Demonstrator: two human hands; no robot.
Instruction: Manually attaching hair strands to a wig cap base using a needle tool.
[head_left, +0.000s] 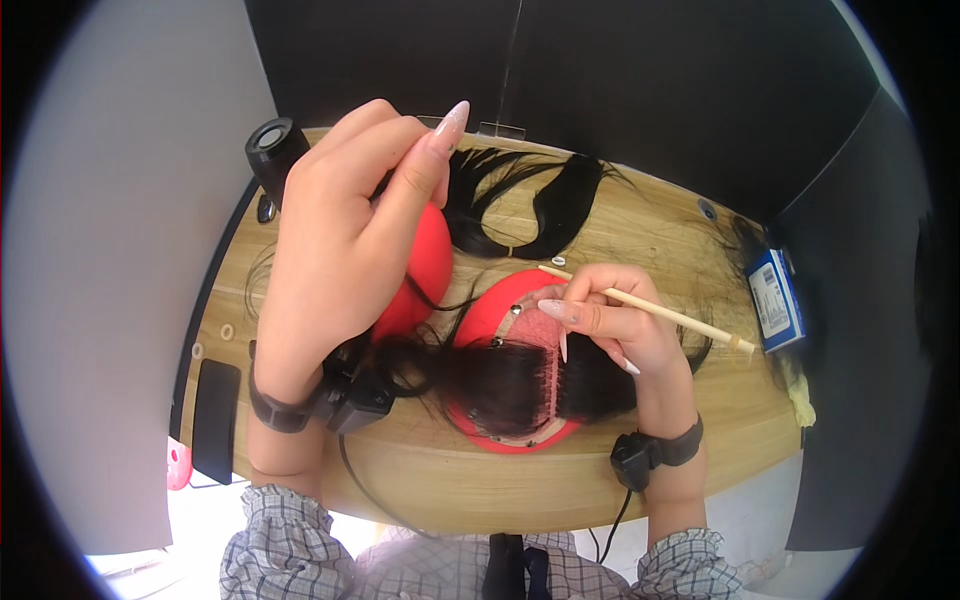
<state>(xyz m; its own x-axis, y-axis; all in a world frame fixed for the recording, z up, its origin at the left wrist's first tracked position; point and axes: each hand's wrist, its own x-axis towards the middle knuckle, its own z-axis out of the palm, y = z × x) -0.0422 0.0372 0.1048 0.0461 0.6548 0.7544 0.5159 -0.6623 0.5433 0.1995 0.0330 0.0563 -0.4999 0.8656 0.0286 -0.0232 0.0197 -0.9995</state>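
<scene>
My left hand (345, 217) is raised above the left part of the table, fingers curled and thumb pressed to the forefinger. Nothing shows between its fingertips. Partly hidden behind it is a red rounded form (435, 259), with loose black strands around. My right hand (619, 319) grips a thin wooden stick (660, 310), slanting down to the right. Below that hand a second red head form (480, 307) carries a wig cap (540, 330) of pale mesh with metal snap clips. Black hair (487, 382) spreads to both sides of a mesh parting strip on the cap.
A bundle of black hair (570, 202) lies curved at the back of the table (660, 255). A black cylindrical speaker (276, 150) stands back left, a blue and white box (775, 300) at right. A black flat object (217, 420) lies front left. Dark panels (637, 90) enclose the table.
</scene>
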